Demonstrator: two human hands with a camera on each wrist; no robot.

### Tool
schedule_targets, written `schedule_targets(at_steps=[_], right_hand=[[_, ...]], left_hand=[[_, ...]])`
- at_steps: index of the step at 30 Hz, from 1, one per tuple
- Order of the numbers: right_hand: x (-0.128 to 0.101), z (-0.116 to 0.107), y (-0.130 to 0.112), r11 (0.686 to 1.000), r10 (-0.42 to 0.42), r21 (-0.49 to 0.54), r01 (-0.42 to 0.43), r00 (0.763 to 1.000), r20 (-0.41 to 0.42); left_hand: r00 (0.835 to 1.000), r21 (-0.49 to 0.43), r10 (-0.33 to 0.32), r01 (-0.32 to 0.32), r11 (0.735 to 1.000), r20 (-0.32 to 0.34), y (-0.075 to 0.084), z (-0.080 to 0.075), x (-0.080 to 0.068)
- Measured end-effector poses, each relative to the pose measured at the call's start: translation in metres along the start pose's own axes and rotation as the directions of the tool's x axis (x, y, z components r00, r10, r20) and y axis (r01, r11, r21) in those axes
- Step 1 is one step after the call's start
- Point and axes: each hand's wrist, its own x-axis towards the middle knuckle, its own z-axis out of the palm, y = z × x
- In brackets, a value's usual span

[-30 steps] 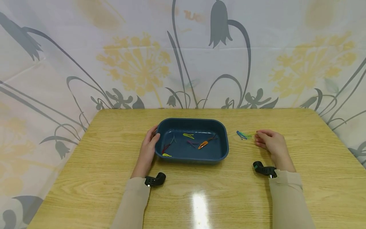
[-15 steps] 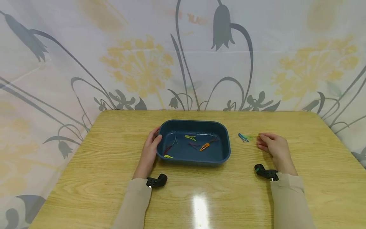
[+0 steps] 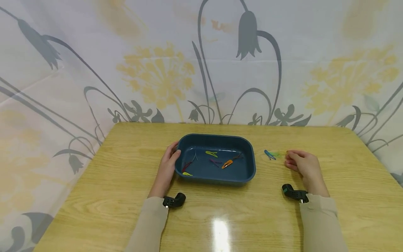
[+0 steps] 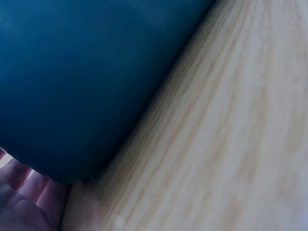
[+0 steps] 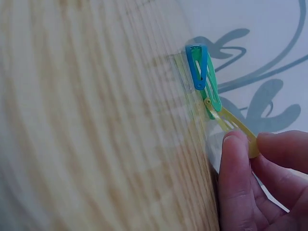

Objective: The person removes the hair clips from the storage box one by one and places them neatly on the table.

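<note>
The step in hand looks like the pick-up of a hair clip from the table beside the tray. The right hand rests on the wood to the right of the dark blue tray, and in the right wrist view its thumb and forefinger pinch the near end of a yellow snap clip. Thus the grip is closed on that clip's tip alone, with the other fingers loosely curled beneath.

The yellow clip lies flat and points away from the hand. A green clip touches or overlaps its far end, and a blue clip lies on top of the green one, farther out again. I cannot tell if the three are hooked together.

The left hand holds the tray's left end, with its thumb over the rim and its fingers against the outer wall. Several clips already lie inside the tray, among them an orange clip and another yellow one.

To my judgement, the next move calls for a clean lift of the pinched clip, free of the green and blue ones. A short carry leftward over the tray's right rim would then follow.
</note>
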Motion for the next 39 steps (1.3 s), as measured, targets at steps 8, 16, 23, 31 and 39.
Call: schedule_targets(at_steps=[8, 16, 23, 31, 39], right_hand=[[-0.002, -0.005, 0.002, 1.0, -0.008, -0.015, 0.008, 1.0, -0.002], [0.002, -0.002, 0.005, 0.997, -0.003, -0.079, 0.005, 1.0, 0.026], [0.002, 0.001, 0.004, 0.994, -0.003, -0.106, 0.004, 1.0, 0.01], [0.0, -0.001, 0.003, 0.989, -0.045, -0.14, 0.049, 0.999, 0.028], [0.002, 0.002, 0.001, 0.987, -0.076, -0.139, 0.083, 0.996, 0.052]], left_hand=[[1.0, -0.013, 0.025, -0.025, 1.0, -0.004, -0.006, 0.006, 0.001], [1.0, -0.026, -0.009, 0.008, 1.0, -0.015, -0.011, 0.003, -0.004], [0.999, -0.017, 0.03, -0.03, 0.999, -0.02, -0.009, 0.002, 0.0], [0.999, -0.018, 0.043, -0.043, 0.999, -0.022, -0.007, 0.004, 0.001], [0.999, -0.002, 0.047, -0.047, 0.999, -0.023, -0.004, 0.001, 0.003]])
